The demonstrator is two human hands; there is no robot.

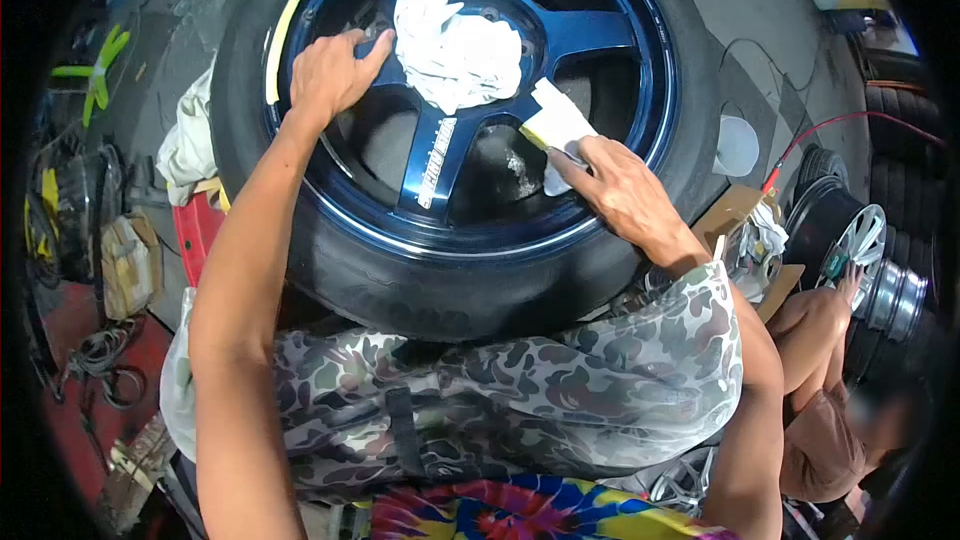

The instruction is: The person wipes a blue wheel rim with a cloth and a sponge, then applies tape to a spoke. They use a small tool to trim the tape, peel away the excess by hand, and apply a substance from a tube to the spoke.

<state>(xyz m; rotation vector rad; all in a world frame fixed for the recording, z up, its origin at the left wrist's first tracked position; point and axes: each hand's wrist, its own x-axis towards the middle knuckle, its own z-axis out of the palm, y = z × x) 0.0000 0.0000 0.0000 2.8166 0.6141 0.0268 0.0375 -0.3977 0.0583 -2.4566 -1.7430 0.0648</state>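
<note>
A blue wheel (pixel 435 175) with white lettering on one spoke lies face up inside a black tyre (pixel 400 290). My left hand (pixel 333 75) rests at the upper left of the wheel, thumb and forefinger apart, beside a crumpled white cloth (pixel 475 55). The cloth lies over the hub. My right hand (pixel 625 185) grips a folded white-and-yellow piece (pixel 560 120), paper or tape, above the right side of the wheel. A pale bit hangs below its fingers. Along the rim's upper left edge runs a yellow tape strip (pixel 290 25).
Camouflage fabric (pixel 520 400) covers my lap. At right, another person (pixel 815 350) crouches by a silver wheel (pixel 860 250). A cardboard box (pixel 725 215) and a red cable (pixel 850 118) are nearer. White cloth (pixel 188 135), a red object (pixel 195 235) and coiled cords (pixel 105 355) lie left.
</note>
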